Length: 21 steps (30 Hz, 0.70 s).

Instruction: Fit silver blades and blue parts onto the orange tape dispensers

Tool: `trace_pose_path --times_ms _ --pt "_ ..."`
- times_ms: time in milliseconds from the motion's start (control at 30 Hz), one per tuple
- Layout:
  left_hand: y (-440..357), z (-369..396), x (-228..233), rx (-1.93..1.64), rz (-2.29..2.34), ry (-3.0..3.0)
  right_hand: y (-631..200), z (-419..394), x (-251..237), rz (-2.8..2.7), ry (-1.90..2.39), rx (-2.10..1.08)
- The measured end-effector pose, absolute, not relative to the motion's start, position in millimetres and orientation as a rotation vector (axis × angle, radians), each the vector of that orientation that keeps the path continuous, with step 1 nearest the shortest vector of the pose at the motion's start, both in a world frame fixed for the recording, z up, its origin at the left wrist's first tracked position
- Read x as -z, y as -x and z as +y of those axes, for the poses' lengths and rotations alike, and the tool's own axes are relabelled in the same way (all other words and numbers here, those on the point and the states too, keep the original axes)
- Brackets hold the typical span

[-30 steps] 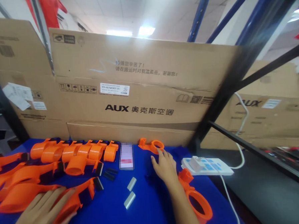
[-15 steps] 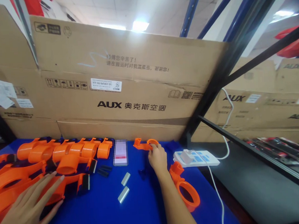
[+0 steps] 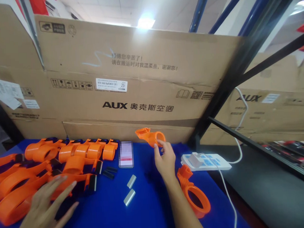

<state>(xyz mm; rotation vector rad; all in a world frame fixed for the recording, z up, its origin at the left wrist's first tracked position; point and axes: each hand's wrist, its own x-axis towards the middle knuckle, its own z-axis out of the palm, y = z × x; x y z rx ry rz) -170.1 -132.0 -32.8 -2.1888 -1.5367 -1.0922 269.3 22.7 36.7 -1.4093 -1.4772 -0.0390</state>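
My right hand (image 3: pixel 166 161) pinches the ring of a small orange tape dispenser (image 3: pixel 148 136), raised a little above the far part of the blue table. My left hand (image 3: pixel 48 206), fingers spread, lies on or just over another orange tape dispenser (image 3: pixel 80 178) with a dark end and a silvery edge; contact is hard to judge. Around it on the left are several more orange tape dispensers (image 3: pixel 81 151). Two short silver metal strips (image 3: pixel 131 181) lie mid-table, near some small black pieces (image 3: pixel 110 172). A larger orange tape dispenser (image 3: pixel 205 206) rests beside my right forearm.
A phone (image 3: pixel 125 154) lies at the back of the blue table (image 3: pixel 106 211). To the right, a white power strip (image 3: pixel 205 161) carries a plug and white cable. A large cardboard box (image 3: pixel 140 77) stands behind, with a black metal frame (image 3: pixel 217 97) at the right.
My right hand has lifted the small tape dispenser off the table and tilted it. My left hand has shifted slightly right, fingers still spread. The view has moved a little.
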Motion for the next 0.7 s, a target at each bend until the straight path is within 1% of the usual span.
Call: trace_pose_path --times_ms 67,133,200,233,300,400,500,600,700 --pt "140 -132 19 1.158 -1.617 2.322 -256 14 -40 -1.492 1.283 -0.143" --pt "102 -122 3 1.385 -1.737 2.427 -240 2 -43 -1.442 1.012 -0.682" --pt "60 -103 -13 1.799 -1.764 2.505 -226 -10 -45 -1.396 0.856 -1.094" --pt "41 -90 -20 2.016 -1.740 2.559 -219 -16 -45 -1.363 0.808 -1.243" --pt "6 -62 -31 2.352 -1.633 2.656 -208 -25 -46 -1.302 0.763 -1.436" --pt "-27 -29 -38 2.604 -1.588 2.658 -200 -30 -45 -1.211 0.746 -1.550" --pt "-39 -15 -36 2.625 -1.633 2.674 -197 -28 -44 -1.178 0.765 -1.516" --pt "-40 -17 -30 2.625 -1.654 2.635 -197 -27 -42 -1.155 0.798 -1.425" --pt "-37 -24 -29 2.766 -1.653 2.609 -197 -30 -42 -1.141 0.780 -1.479"
